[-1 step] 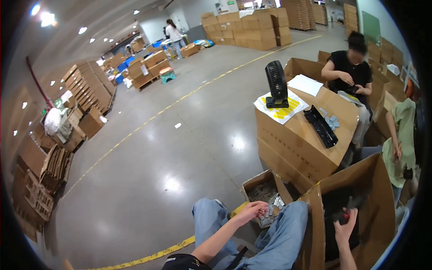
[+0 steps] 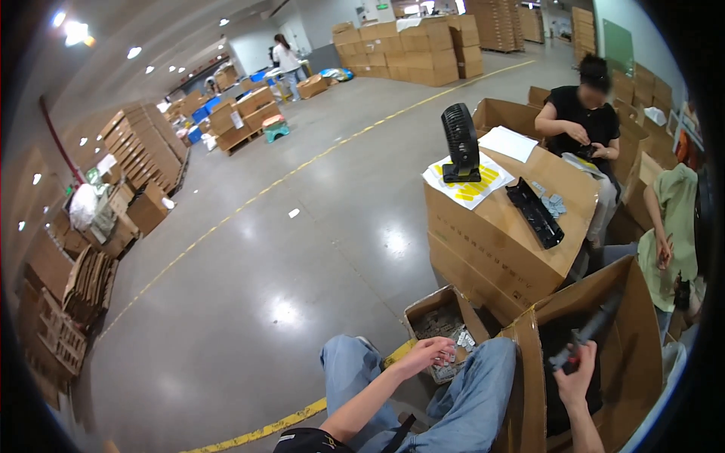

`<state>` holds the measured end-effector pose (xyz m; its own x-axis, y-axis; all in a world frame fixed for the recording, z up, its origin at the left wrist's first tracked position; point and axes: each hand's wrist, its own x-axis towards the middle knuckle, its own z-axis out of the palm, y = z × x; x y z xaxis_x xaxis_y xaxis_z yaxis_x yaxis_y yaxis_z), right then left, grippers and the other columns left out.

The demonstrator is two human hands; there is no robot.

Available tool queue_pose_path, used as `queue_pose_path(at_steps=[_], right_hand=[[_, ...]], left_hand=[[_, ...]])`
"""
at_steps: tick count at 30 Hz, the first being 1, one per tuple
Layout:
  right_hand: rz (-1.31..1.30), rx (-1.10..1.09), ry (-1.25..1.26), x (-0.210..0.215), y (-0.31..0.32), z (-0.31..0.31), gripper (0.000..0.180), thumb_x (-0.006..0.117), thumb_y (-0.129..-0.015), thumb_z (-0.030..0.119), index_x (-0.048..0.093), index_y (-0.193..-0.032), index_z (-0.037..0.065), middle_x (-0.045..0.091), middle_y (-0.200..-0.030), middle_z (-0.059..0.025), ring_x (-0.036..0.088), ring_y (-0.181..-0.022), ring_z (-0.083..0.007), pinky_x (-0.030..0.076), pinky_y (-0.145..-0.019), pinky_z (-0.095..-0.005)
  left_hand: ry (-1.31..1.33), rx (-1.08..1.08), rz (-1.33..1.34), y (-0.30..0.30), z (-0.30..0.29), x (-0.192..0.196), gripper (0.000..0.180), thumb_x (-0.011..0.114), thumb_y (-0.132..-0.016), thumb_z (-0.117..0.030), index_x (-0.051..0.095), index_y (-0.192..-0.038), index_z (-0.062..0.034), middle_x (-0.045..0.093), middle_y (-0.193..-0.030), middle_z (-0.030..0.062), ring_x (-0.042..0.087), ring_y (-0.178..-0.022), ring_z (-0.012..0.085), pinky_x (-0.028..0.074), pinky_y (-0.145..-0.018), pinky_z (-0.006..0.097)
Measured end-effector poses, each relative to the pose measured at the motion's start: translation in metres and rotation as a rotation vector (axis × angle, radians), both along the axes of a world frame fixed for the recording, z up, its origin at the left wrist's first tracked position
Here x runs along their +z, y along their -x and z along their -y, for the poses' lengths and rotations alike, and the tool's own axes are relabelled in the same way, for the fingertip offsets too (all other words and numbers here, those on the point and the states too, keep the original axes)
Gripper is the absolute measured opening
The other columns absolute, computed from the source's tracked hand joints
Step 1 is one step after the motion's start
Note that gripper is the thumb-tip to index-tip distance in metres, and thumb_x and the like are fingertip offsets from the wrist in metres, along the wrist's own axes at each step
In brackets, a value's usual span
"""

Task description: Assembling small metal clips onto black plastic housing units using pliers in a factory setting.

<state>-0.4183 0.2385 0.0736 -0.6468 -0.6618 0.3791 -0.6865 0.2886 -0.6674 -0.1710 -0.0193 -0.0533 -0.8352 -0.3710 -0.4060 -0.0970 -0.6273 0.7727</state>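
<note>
My right hand [image 2: 578, 376] is closed around a long dark grey and black object [image 2: 596, 327] with a bit of red by the fingers; its exact kind does not show. This object slants up inside a large open carton [image 2: 535, 377] at my right, above dark contents. My left hand [image 2: 429, 356] hangs over the near edge of a small open carton [image 2: 473, 320], its fingers bent together. Whether a small piece sits between those fingertips is hidden. Many small flat grey pieces [image 2: 462, 340] lie in the small carton, just beyond my left fingers.
Ahead stands a big closed carton [image 2: 483, 249] bearing a black fan [image 2: 461, 143], a long black plastic housing [image 2: 535, 214], grey pieces [image 2: 553, 204] and white paper [image 2: 508, 143]. A person in black [image 2: 581, 113] sits behind it; another in green [image 2: 668, 226] is at the right.
The long dark object in my right hand, blurred before, now shows more plainly and points up to the right. My left hand has stayed almost in place. The whole view has shifted slightly.
</note>
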Motion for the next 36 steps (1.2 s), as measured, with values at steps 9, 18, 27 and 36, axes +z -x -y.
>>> queue_pose_path(at_steps=[9, 18, 27, 36], right_hand=[[-0.186, 0.762, -0.246, 0.009, -0.106, 0.16, 0.057, 0.076, -0.064, 0.016, 0.053, -0.116, 0.015, 0.05, -0.12, -0.0133, 0.06, -0.087, -0.0316, 0.052, -0.072, -0.038], [0.213, 0.138, -0.534, -0.231, -0.115, 0.289, 0.03, 0.07, -0.07, 0.027, 0.058, -0.082, 0.001, 0.051, -0.102, -0.0189, 0.057, -0.089, -0.0363, 0.049, -0.077, -0.0428], [0.241, 0.103, -1.209, -0.46, -0.093, 0.244, 0.035, 0.055, -0.082, 0.027, 0.062, -0.112, 0.009, 0.059, -0.117, -0.017, 0.055, -0.113, -0.0322, 0.044, -0.092, -0.046], [0.331, 0.139, -1.312, -0.501, -0.146, 0.25, 0.032, 0.057, -0.081, 0.024, 0.062, -0.109, 0.009, 0.06, -0.115, -0.0169, 0.055, -0.112, -0.0326, 0.045, -0.091, -0.0447]], left_hand=[[-0.092, 0.153, -0.316, 0.006, 0.064, 0.046, 0.045, 0.058, -0.089, -0.024, 0.047, -0.127, -0.0014, 0.059, -0.115, 0.0115, 0.059, -0.106, 0.0251, 0.049, -0.09, 0.041], [-0.033, 0.958, -0.158, -0.086, 0.14, 0.026, 0.028, 0.063, -0.079, -0.003, 0.055, -0.106, 0.0021, 0.064, -0.097, 0.0127, 0.065, -0.083, 0.0225, 0.053, -0.078, 0.035], [-0.069, 0.935, 0.066, -0.069, 0.147, -0.004, 0.032, 0.066, -0.08, -0.013, 0.057, -0.108, 0.0012, 0.065, -0.096, 0.0104, 0.064, -0.087, 0.02, 0.051, -0.08, 0.032], [0.036, 0.669, 0.084, -0.044, 0.137, 0.016, 0.04, 0.065, -0.082, -0.015, 0.051, -0.117, 0.0009, 0.06, -0.103, 0.007, 0.054, -0.093, 0.0145, 0.044, -0.086, 0.029]])
